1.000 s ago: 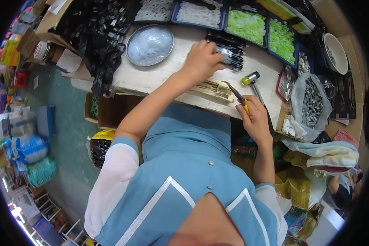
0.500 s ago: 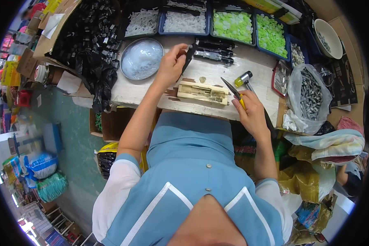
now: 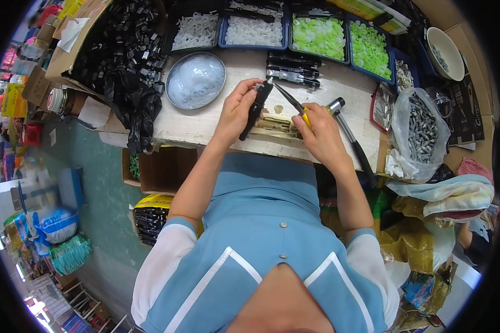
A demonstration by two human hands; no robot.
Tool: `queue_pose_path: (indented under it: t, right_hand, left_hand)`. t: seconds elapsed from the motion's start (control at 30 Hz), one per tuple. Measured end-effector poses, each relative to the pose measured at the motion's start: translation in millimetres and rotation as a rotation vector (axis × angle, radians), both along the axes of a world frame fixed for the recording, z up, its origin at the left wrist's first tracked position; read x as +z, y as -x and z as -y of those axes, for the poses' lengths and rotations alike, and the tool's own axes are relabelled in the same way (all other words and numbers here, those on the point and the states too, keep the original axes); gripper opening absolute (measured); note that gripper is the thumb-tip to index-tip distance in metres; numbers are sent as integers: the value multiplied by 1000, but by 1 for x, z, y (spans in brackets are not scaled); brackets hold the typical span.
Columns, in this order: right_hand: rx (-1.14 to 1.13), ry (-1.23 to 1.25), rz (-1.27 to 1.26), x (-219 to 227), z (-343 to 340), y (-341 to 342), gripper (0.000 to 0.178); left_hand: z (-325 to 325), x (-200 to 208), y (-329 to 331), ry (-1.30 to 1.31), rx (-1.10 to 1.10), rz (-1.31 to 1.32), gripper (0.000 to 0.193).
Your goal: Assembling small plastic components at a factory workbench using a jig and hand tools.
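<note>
My left hand [image 3: 238, 112] is closed round a long, narrow black part [image 3: 255, 114], held tilted above the worktable [image 3: 194, 122]. My right hand [image 3: 320, 135] grips pliers [image 3: 290, 99] with dark pointed jaws and yellow handles. Their tip is close to the upper end of the black part; whether they touch is too small to tell. Under and between my hands lies a pale wooden block [image 3: 275, 125] with a carved slot, partly covered by them. A hammer [image 3: 351, 136] with a black grip rests beside my right hand.
Farther back are several similar black parts [image 3: 294, 75], with trays of white pieces [image 3: 255, 32] and green pieces [image 3: 318, 38] behind. At left stand a round metal dish [image 3: 195, 80] and a box of black parts [image 3: 125, 50]. A bag of grey metal pieces [image 3: 422, 127] sits right.
My left hand has brought the black part nearer to me and slightly right. My right hand has moved left and up, carrying the pliers' tip to the part's upper end.
</note>
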State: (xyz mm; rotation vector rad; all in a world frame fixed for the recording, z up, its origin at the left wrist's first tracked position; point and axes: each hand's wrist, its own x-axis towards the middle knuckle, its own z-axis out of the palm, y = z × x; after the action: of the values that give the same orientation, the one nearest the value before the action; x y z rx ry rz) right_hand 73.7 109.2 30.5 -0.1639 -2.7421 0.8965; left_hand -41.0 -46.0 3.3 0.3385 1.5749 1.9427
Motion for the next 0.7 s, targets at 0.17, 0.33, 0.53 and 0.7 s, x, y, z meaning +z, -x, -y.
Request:
queue_pose_path:
  t: [0.17, 0.33, 0.53, 0.7]
  right_hand:
    - [38, 82, 57, 3, 1, 1, 28]
    - [67, 158, 89, 0, -2, -9, 29]
    - [74, 131, 33, 6, 2, -18, 28]
    - [91, 107, 85, 14, 4, -20, 27]
  left_hand:
    - [6, -1, -10, 44, -87, -162, 27]
    - [7, 8, -15, 6, -57, -60, 24]
    - [5, 1, -19, 64, 42, -23, 21]
    - [6, 5, -27, 105, 73, -136, 20]
